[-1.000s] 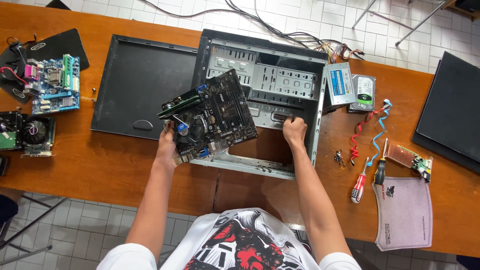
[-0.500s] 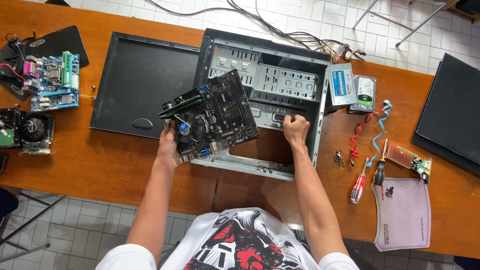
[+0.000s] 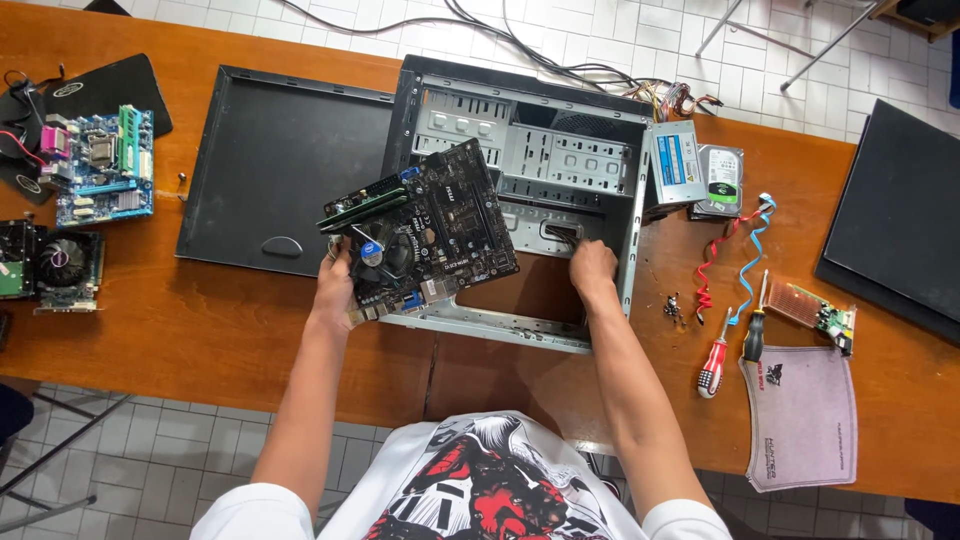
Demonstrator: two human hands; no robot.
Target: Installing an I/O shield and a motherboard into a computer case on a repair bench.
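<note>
An open black computer case (image 3: pixel 620 115) lies on its side on the wooden table (image 3: pixel 180 320). My left hand (image 3: pixel 335 285) holds a black motherboard (image 3: pixel 440 225) by its near left corner, tilted over the case's left edge. The board carries a round cooler fan and memory sticks. My right hand (image 3: pixel 592 268) is inside the case near its right wall, fingers closed around a bundle of cables (image 3: pixel 563 235).
The black case side panel (image 3: pixel 270 160) lies left of the case. A blue motherboard (image 3: pixel 100 165) and a graphics card (image 3: pixel 50 265) sit far left. Right of the case are a power supply (image 3: pixel 675 160), hard drive (image 3: pixel 722 178), two screwdrivers (image 3: pixel 730 350), loose screws, a small card (image 3: pixel 812 312) and a grey cloth (image 3: pixel 800 415).
Nothing visible has changed; both hands and the motherboard stay where they were.
</note>
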